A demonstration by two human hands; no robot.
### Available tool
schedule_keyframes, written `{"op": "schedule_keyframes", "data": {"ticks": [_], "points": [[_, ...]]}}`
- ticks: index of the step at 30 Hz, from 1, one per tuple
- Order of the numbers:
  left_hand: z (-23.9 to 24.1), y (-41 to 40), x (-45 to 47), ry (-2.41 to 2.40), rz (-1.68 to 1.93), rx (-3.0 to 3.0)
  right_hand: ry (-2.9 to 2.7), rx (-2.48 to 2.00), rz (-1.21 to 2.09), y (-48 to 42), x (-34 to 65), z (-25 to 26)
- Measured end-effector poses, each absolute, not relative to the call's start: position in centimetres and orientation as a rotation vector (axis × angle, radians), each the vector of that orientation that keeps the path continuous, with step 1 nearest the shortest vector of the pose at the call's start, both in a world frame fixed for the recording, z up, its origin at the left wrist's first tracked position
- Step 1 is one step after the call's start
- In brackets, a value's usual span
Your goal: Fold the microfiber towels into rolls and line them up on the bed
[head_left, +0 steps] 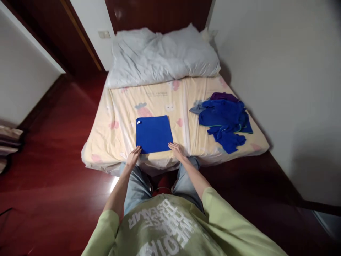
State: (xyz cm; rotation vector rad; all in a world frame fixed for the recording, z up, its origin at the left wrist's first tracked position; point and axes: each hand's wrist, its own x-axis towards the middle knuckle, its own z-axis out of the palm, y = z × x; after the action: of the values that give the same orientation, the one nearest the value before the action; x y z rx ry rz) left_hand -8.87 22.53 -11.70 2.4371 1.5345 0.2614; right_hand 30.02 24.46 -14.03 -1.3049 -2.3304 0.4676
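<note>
A blue cloth (153, 133) lies flat and squared on the near part of a bed with a cream printed sheet (160, 99). My left hand (133, 156) rests at the cloth's near left corner, fingers stretched out. At the near right corner my right hand (176, 150) lies with its fingers spread and flat. Neither hand grips anything.
A heap of crumpled blue and purple cloths (225, 119) sits on the bed's right side by the white wall. A pale duvet (162, 55) is bunched at the head. Dark red wooden floor (53, 149) surrounds the bed; stacked items (7, 142) lie far left.
</note>
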Motion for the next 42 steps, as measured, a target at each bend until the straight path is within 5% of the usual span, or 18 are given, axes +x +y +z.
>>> {"op": "schedule_keyframes", "data": {"ticks": [13,26,42], "points": [[-14.2,17.4,-9.2,1.49,0.56,2.234,-2.075,-1.337,0.583,18.3,30.2,-14.9],[-9.2,19.1,-7.1,1.736,1.007,1.642,-1.251,-1.484,0.989,21.1,28.8,-11.7],[-9.8,21.1,-6.7,1.992,0.687,1.577,-1.339,-1.613,0.833,23.3,28.8,-13.2]]}}
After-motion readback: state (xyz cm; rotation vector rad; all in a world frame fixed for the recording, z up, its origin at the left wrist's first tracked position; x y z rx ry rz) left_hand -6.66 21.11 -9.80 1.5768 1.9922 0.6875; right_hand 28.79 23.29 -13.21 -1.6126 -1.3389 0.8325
